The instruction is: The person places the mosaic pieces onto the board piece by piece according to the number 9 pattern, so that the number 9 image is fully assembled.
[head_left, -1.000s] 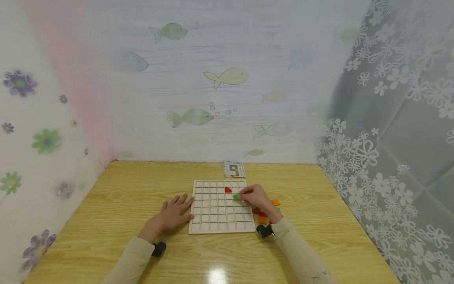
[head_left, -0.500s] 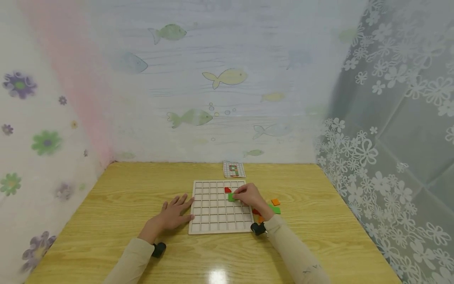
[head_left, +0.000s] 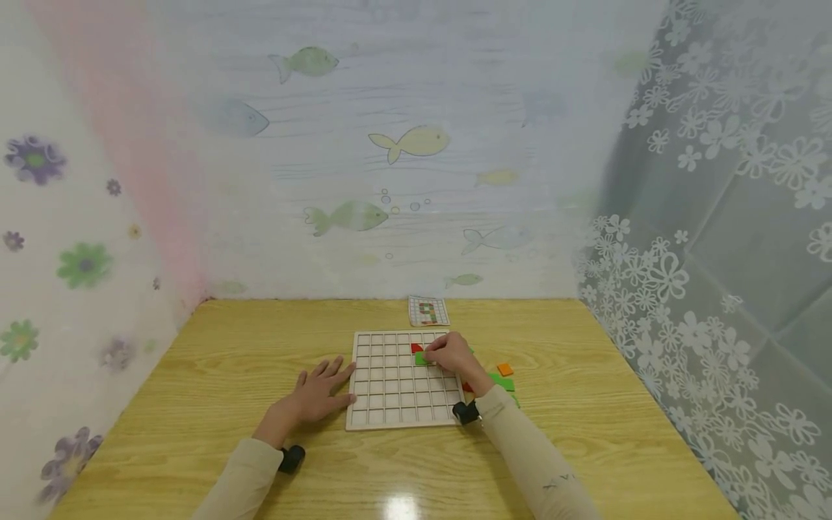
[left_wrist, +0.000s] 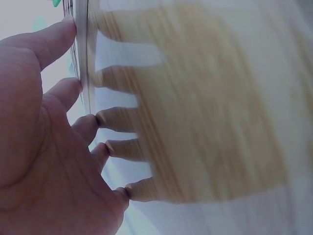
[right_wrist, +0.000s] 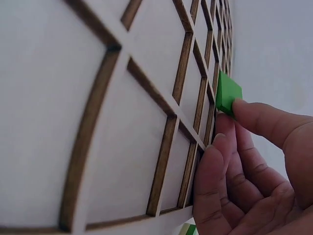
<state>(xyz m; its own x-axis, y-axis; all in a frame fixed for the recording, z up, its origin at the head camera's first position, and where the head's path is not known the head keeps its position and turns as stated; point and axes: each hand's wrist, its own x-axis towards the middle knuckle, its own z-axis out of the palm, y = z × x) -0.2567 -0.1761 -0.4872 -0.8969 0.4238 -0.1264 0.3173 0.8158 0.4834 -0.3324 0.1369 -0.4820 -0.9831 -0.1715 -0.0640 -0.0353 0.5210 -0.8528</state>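
Note:
A white board with a raised square grid (head_left: 383, 396) lies on the table, one red tile with a curved edge (head_left: 416, 348) in an upper cell. My right hand (head_left: 453, 355) pinches a green square tile (right_wrist: 229, 93) between thumb and fingers, close over the grid just below the red tile. In the right wrist view the green tile stands tilted against the grid bars. My left hand (head_left: 318, 391) lies spread on the table at the board's left edge. Its thumb and a fingertip touch that edge, as the left wrist view (left_wrist: 58, 137) also shows of the hand.
Loose green tiles (head_left: 503, 383) and an orange tile (head_left: 505, 369) lie right of the board, with red ones partly hidden by the right wrist. A printed pattern card (head_left: 428, 311) lies behind the board. The wall (head_left: 390, 245) rises at the table's far edge.
My right hand has moved left over the board with the green tile, bringing it under the red tile. My left hand has stayed at the board's edge.

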